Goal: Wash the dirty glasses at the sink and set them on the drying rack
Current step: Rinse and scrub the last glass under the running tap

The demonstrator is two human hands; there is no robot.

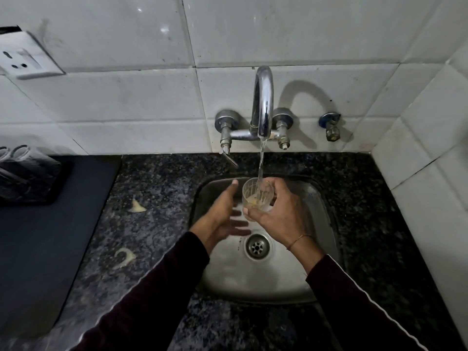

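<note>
No readable text, label, brand, number or sign shows on anything in view.

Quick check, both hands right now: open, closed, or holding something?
Left hand: open, fingers spread, holding nothing.
Right hand: grip closed around the glass under the running water.
</note>
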